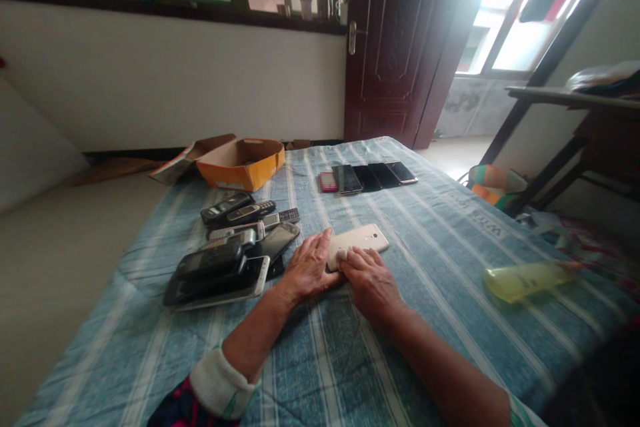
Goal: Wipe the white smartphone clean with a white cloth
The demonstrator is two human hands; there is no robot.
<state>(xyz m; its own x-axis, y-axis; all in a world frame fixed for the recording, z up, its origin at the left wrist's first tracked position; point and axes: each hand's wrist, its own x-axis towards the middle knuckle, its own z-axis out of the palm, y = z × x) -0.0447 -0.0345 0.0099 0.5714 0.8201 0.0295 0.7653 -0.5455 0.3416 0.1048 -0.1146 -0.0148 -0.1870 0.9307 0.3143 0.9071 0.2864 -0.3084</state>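
Note:
A gold smartphone (363, 238) lies back up on the striped cloth, its camera end pointing right. My left hand (311, 261) grips its left end, thumb along the edge. Bent over the phone's lower back is my right hand (371, 282), fingers closed on a small pale wad (342, 256) pressed against the phone; its material is unclear. To the left lies a heap of old mobile phones (213, 257), keypad and touchscreen ones mixed. Farther back, several dark smartphones (370, 177) form a row beside a small pink-edged item (328, 181).
An open orange cardboard box (235, 173) stands at the back left of the cloth-covered surface (430, 240). A yellow-green bottle (525, 280) lies at the right. Beyond are a dark red door (395, 47) and a side table (575, 99).

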